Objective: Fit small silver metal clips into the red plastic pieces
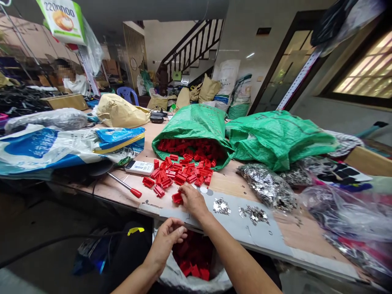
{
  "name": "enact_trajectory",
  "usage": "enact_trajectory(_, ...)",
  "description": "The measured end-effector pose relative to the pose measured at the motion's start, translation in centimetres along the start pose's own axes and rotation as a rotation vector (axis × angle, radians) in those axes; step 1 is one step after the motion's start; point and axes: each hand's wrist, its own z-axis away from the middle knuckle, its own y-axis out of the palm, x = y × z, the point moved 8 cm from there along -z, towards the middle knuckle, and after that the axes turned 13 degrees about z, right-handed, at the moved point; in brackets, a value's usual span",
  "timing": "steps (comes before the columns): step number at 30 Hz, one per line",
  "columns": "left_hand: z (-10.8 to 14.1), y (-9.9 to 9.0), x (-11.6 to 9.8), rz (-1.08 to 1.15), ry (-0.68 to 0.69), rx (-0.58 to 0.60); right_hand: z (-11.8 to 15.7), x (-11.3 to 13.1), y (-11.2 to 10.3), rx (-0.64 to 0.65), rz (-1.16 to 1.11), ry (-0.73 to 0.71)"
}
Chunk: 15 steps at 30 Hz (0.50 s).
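Note:
My right hand (192, 200) reaches over the table's front edge, its fingers closed on a red plastic part (177, 198). Lower and to the left, my left hand (171, 234) hangs above an open white sack (183, 281) that has red parts (194, 269) inside; its fingers are curled, and whether anything small is between them is hidden. Beyond my right hand lies a loose pile of red parts (180, 173), spilling from the mouth of a green sack (196, 122). Two small heaps of silvery metal pieces (221, 206) (254, 214) sit on the grey sheet to the right.
A red-handled screwdriver (135, 192) and a white device (139, 167) lie left of the pile. Bags of metal pieces (268, 188) and another green sack (278, 136) are at right. A blue-white bag (45, 149) covers the left side. A person (76, 83) sits far back left.

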Motion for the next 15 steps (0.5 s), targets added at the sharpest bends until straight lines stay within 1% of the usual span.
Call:
enact_trajectory(3,0.0,-0.3,0.2,0.188,-0.073,-0.027,1.8,0.1,-1.2,0.007,-0.192,-0.038)
enact_trajectory(6,0.5,0.1,1.2,0.348,-0.221,-0.04,4.8,1.3,-2.4,0.075,-0.372,-0.145)
enact_trajectory(8,0.9,1.0,1.6,0.361,-0.284,0.018,6.9,2.0,-2.9,0.123,-0.42,-0.178)
enact_trajectory(10,1.4,1.9,2.0,0.313,-0.323,0.093,8.7,2.0,-3.1,0.15,-0.433,-0.146)
enact_trajectory(12,1.9,2.6,2.6,0.247,-0.367,0.15,10.0,1.0,-3.0,0.17,-0.453,-0.084)
enact_trajectory(13,2.1,2.8,2.9,0.217,-0.388,0.166,10.5,0.1,-3.1,0.17,-0.459,-0.051)
enact_trajectory(15,2.4,3.0,3.4,0.174,-0.415,0.163,11.2,-2.9,-3.8,0.118,-0.412,0.037)
